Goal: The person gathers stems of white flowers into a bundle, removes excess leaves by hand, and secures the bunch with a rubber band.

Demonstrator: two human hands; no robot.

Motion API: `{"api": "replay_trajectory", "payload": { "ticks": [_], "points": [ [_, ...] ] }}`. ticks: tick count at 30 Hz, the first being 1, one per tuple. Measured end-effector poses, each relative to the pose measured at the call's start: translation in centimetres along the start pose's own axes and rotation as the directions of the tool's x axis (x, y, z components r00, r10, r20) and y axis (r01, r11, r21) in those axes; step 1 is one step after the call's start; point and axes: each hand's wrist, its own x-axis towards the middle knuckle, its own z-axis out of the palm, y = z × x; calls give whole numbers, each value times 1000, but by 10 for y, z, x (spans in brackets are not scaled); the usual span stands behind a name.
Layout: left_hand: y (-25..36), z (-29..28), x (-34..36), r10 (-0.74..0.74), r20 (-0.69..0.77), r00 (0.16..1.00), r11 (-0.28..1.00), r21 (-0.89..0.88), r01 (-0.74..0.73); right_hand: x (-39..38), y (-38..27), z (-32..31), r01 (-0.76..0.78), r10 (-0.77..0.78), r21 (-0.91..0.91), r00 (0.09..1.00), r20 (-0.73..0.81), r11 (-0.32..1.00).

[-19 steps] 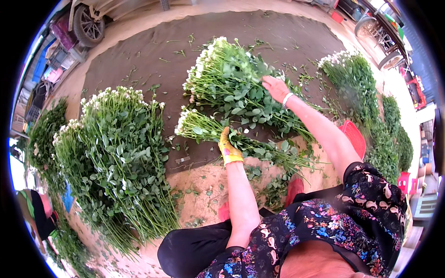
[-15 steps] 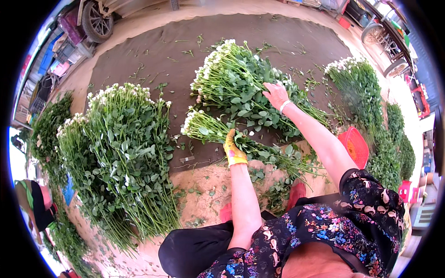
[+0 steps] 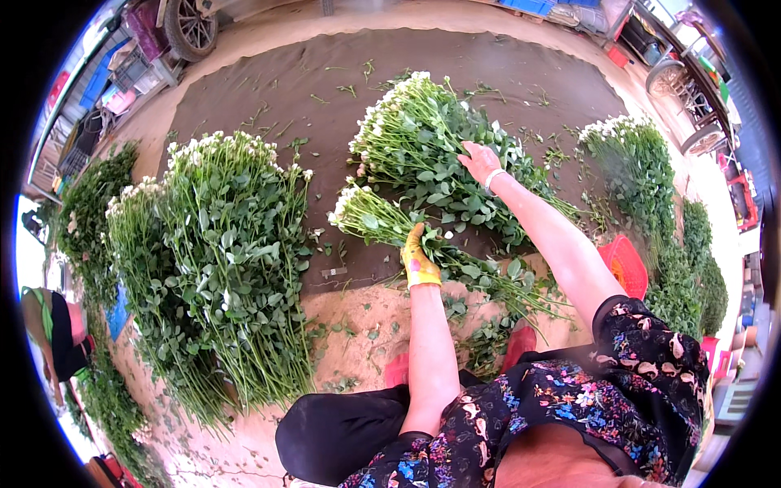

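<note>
two hands in view | left hand (image 3: 420, 262), yellow-gloved, clenched on small bunch (image 3: 382, 221) lying on dark ground cloth (image 3: 268, 98) | right hand (image 3: 480, 161) flat, unclenched on large flower heap (image 3: 431, 154) | i judge stems light, limp, bruisable; grip mid-stem, below white buds

Small bunch of white-budded flower stems (image 3: 407, 232), lying flat on the dark ground sheet (image 3: 268, 98), heads pointing left. Behind it, touching, a larger heap of white-budded stems (image 3: 423, 154), leafy, heads uppermost.
</note>
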Motion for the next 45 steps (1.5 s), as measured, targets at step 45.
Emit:
{"api": "replay_trajectory", "payload": {
  "ticks": [45],
  "points": [
    [24, 21, -30, 91, 345, 934, 987, -156, -38, -143, -101, -72, 659, -626, -17, 722, 296, 752]
  ]
}}
